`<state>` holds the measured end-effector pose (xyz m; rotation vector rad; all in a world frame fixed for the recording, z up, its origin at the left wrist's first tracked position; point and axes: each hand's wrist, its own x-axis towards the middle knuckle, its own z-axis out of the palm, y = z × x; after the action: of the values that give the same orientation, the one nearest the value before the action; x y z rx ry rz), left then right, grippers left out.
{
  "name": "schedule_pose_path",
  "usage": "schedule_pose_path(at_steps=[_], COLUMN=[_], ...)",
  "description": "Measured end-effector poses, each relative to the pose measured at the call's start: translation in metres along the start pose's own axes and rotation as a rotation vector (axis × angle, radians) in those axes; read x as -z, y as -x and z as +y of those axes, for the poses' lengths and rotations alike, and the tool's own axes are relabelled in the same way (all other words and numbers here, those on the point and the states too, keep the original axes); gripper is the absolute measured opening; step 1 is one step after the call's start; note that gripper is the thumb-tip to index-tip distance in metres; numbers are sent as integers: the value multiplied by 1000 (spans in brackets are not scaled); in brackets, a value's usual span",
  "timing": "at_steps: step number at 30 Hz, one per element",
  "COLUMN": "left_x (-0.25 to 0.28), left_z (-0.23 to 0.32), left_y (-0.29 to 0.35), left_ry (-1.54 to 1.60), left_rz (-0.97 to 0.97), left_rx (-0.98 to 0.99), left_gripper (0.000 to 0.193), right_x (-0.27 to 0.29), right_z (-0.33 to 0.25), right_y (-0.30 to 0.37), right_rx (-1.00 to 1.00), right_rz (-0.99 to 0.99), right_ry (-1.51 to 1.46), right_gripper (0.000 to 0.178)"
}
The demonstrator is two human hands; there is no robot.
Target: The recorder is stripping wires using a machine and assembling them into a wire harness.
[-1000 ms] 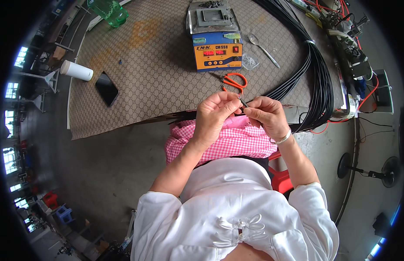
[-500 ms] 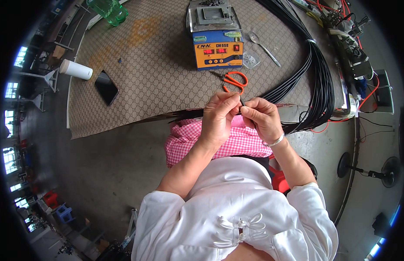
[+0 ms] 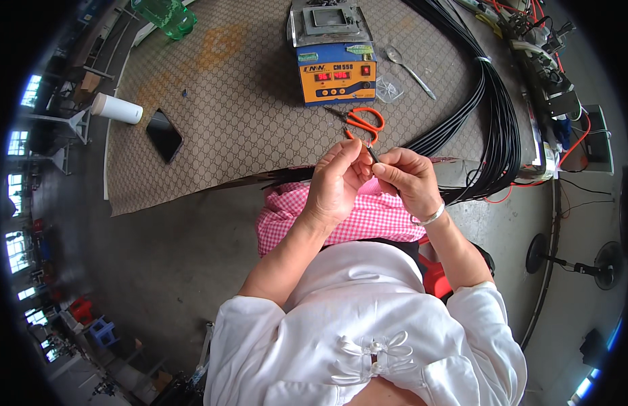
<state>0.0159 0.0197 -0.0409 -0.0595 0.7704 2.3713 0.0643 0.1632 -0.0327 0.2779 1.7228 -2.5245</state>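
Just in front of the table edge, my two hands are raised close together. The thumb and forefinger of my right hand [image 3: 410, 177] pinch a thin black cable [image 3: 373, 155], its end pointing up and away from me. My left hand [image 3: 336, 177] is beside that end with curled fingers and the thumb drawn in. Whether it holds something small is hidden. Right beyond my fingertips lie orange-handled scissors [image 3: 365, 120] on the table. A thick bundle of black cables [image 3: 486, 115] curves along the table's right side.
A blue and orange solder pot [image 3: 338, 78] with red displays stands beyond the scissors, a metal tray on top. Near it lie a spoon [image 3: 412, 72] and a small clear bag [image 3: 388, 89]. Leftward are a phone [image 3: 164, 136], white tumbler [image 3: 118, 108] and green bottle [image 3: 166, 17].
My left thumb and fingers have drawn back slightly from the cable end, leaving more of it showing. My right hand keeps its pinch in nearly the same place.
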Motion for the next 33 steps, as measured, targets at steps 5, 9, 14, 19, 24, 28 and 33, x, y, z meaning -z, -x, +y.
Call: schedule_pose_path(at_steps=[5, 9, 14, 19, 24, 28, 33], left_x=[-2, -5, -6, -4, -2, -4, -7], left_z=[5, 11, 10, 9, 7, 7, 7], left_y=[2, 1, -1, -3, -4, -3, -2], left_ry=[-2, -30, 7, 44, 16, 22, 0], left_rz=[17, 47, -53, -99, -125, -136, -120], left_rx=[35, 48, 86, 99, 78, 70, 79], left_gripper=[18, 22, 22, 20, 15, 14, 15], right_x=[5, 16, 15, 17, 16, 16, 16], right_z=[2, -6, -7, -5, -3, 0, -1], right_y=[-3, 0, 0, 0, 0, 1, 3], right_rx=[140, -18, -96, -112, -111, -111, -100], right_rz=[41, -123, -135, -162, -145, -156, -150], right_ry=[167, -66, -252, -307, -304, -321, -334], right_gripper=[12, 16, 18, 18, 16, 16, 16])
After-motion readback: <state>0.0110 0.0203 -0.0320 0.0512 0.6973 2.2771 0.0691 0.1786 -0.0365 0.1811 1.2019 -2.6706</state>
